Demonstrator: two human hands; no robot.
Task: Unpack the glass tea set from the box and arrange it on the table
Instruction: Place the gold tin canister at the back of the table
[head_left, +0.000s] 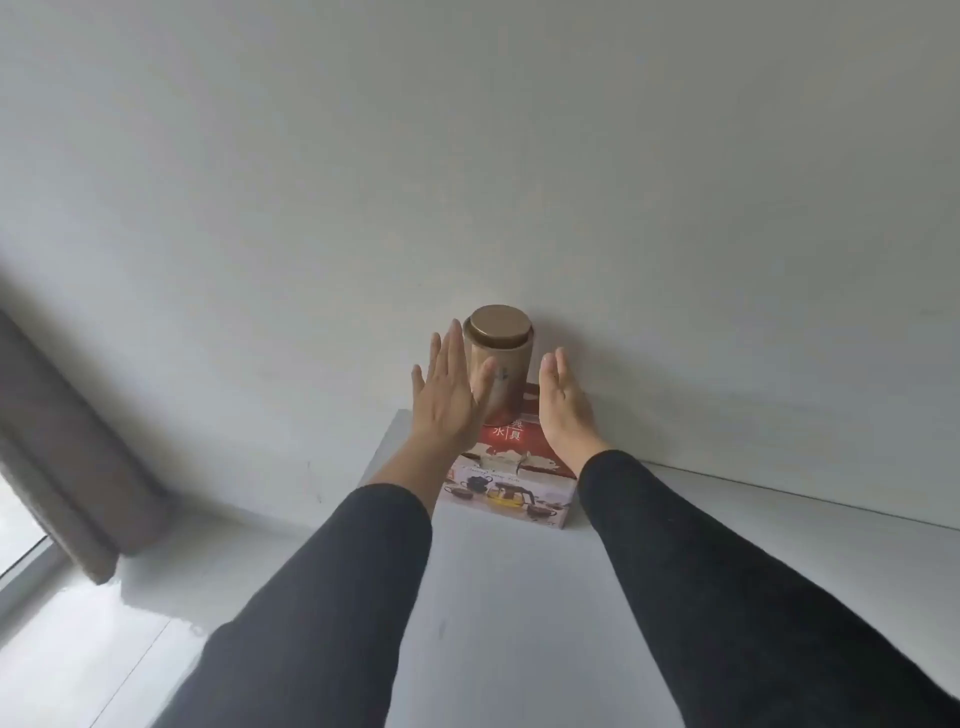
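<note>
Head view: tea set box (511, 480) lies at the counter's (519, 597) far edge by the wall, a lidded canister (497, 364) upright on its top. Left hand (449, 389) and right hand (563, 400), fingers straight, flank the canister, holding nothing; left looks nearer.

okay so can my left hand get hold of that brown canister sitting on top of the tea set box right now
Probably yes. The left hand is open with straight fingers right beside the brown canister, which stands upright on the tea set box. Nothing lies between them. The right hand is open on the other side and does not block it.
</note>
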